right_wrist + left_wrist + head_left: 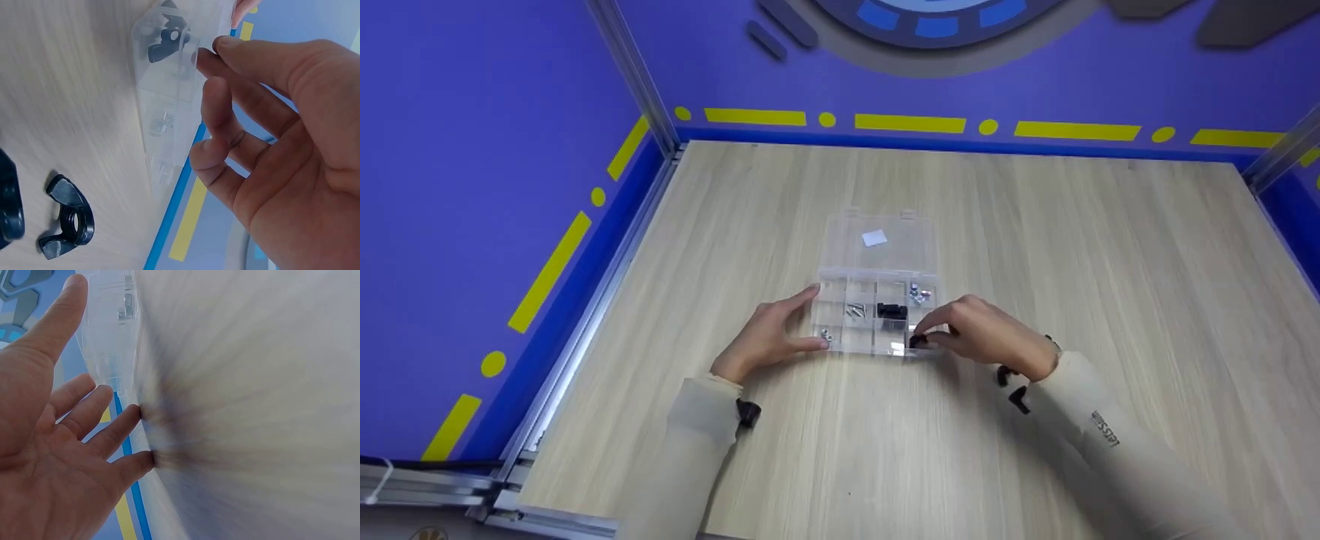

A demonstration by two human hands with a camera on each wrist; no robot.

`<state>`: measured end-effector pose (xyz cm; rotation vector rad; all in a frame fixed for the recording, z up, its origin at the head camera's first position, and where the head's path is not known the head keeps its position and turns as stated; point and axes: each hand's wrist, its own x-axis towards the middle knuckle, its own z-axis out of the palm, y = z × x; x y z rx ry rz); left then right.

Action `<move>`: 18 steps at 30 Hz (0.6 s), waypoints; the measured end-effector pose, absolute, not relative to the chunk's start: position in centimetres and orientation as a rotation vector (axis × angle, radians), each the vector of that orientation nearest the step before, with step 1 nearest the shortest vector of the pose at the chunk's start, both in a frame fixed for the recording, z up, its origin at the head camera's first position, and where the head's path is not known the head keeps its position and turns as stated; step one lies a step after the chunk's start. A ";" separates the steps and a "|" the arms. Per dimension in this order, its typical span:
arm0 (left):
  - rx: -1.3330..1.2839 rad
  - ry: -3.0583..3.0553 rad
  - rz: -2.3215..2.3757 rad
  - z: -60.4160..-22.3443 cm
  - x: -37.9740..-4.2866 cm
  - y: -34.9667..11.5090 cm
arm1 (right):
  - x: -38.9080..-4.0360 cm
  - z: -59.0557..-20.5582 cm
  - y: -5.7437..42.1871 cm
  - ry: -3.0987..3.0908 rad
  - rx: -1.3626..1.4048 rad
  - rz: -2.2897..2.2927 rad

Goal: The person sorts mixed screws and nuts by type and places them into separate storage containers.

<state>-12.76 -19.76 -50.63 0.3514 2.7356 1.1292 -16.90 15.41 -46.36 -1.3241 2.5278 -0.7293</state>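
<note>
A clear plastic compartment box (859, 339) lies on the table with its lid folded back. My left hand (769, 334) steadies the box's left side, thumb and fingers spread and straight. Over the front right compartment is my right hand (979, 334), its thumb and index fingertips close together with nothing seen between them. Below those fingertips, black wing nuts (167, 42) sit inside that compartment. Another black wing nut (70, 219) lies on the table beneath my right wrist, beside a second black piece (8, 202) cut off by the view's edge.
Other compartments contain silver screws (855, 310), black parts (892, 311), shiny metal nuts (919, 295) and small silver pieces (825, 335). A white paper square (874, 238) is on the lid. Blue-purple panels (885, 90) border the wooden table (1035, 240).
</note>
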 end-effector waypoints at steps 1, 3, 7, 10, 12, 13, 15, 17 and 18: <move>0.350 2.734 1.126 -50.6 -12.8 -19.8 | -17.0 -46.3 15.6 2.526 -1.327 -0.750; 0.354 2.734 1.124 -50.6 -12.8 -19.8 | -17.2 -46.2 16.0 2.531 -1.340 -0.801; 0.354 2.735 1.120 -50.6 -12.8 -19.7 | -17.5 -46.2 17.2 2.576 -1.346 -0.904; 0.352 2.735 1.121 -50.6 -12.8 -19.7 | -17.9 -46.4 18.3 2.641 -1.365 -0.947; 0.354 2.735 1.124 -50.6 -12.8 -19.7 | -18.0 -46.6 19.1 2.699 -1.382 -0.948; 0.357 2.735 1.126 -50.7 -12.8 -19.7 | -18.1 -46.8 19.5 2.726 -1.389 -0.941; 0.360 2.732 1.128 -50.7 -12.8 -19.7 | -18.2 -47.0 20.4 2.780 -1.393 -0.913; 0.363 2.730 1.129 -50.7 -12.8 -19.8 | -18.2 -47.4 21.2 2.823 -1.376 -0.876; 0.366 2.731 1.132 -50.7 -12.8 -19.8 | -18.1 -47.5 21.6 2.841 -1.362 -0.858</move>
